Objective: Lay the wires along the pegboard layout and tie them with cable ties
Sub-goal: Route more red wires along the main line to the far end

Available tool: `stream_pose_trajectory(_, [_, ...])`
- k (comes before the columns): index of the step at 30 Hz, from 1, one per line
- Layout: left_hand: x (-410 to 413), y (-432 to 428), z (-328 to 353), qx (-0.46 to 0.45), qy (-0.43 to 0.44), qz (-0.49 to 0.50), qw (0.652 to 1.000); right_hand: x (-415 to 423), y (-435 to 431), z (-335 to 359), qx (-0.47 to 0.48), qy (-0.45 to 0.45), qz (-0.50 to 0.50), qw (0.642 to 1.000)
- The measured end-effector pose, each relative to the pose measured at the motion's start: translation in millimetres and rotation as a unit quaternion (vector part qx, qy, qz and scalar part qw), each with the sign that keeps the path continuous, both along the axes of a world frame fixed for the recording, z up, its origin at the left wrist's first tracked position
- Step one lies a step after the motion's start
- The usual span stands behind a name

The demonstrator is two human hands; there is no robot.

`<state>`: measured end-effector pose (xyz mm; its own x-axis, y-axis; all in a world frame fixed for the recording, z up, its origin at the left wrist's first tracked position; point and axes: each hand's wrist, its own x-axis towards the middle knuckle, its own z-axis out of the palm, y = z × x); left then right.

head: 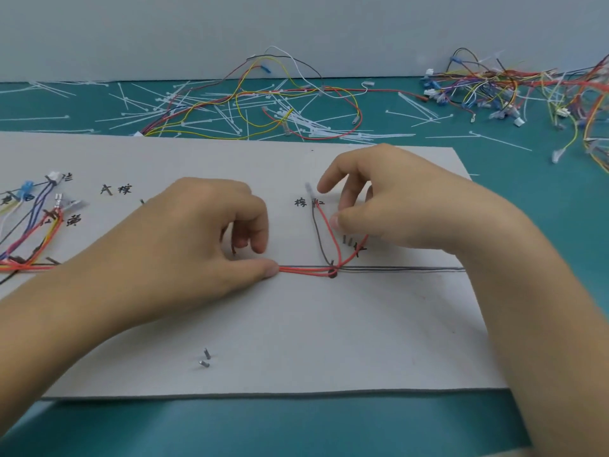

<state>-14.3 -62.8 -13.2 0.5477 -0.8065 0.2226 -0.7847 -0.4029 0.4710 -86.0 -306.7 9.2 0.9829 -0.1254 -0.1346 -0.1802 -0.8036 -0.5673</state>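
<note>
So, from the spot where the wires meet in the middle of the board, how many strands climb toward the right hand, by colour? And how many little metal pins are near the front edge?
Red strands: 2
Grey strand: 1
Metal pins: 2
Total: 5

Counter (pixel 543 225): teal, running from the near edge back to a pale wall.
Board (pixel 296 341): grey, flat on the counter, filling the near and left part; teal shows in front of it, behind it and to its right.
Cable ties (pixel 316 130): white, loose, strewn across the strip behind the board, thickest at the middle.
Wire bundle (pixel 260 94): red, yellow, black and white, looped among the ties.
Wire heap (pixel 514 84): many-coloured tangle at the far right.
</note>
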Motion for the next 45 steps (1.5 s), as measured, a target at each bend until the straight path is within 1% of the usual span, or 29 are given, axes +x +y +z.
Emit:
stream_pose_trajectory(6, [-13,-30,-3,0.017,0.023,0.007,1.000,13,11,-15,0.005,-0.061,-0.017,0.998])
stream_pose_trajectory(12, [-23,-37,-5,0.009,0.031,0.052,0.998,28,17,-22,0.013,-0.080,-0.011,0.997])
stream_pose_trajectory(15, [-28,-38,-6,0.003,0.039,0.081,0.996,32,14,-19,0.021,-0.080,-0.023,0.996])
stream_pose_trajectory(19, [-28,-37,-4,0.006,0.065,0.095,0.993,35,14,-11,0.036,-0.080,-0.053,0.995])
stream_pose_trajectory(25, [-30,-38,-3,0.005,0.067,0.105,0.992,46,21,-1,-0.004,-0.046,-0.053,0.998])
stream_pose_trajectory(30, [-32,-38,-5,-0.025,0.048,0.075,0.996,51,24,1,-0.023,-0.044,-0.040,0.998])
stream_pose_trajectory(35, [-34,-40,-9,-0.042,0.059,0.009,0.997,50,19,-1,0.027,-0.035,-0.037,0.998])
stream_pose_trajectory(44, [-29,-40,-12,-0.048,0.088,-0.014,0.995,41,18,2,0.039,-0.044,-0.033,0.998])
stream_pose_trajectory(45, [-29,-40,-12,-0.048,0.089,-0.016,0.995,37,17,6,0.022,-0.055,-0.034,0.998])
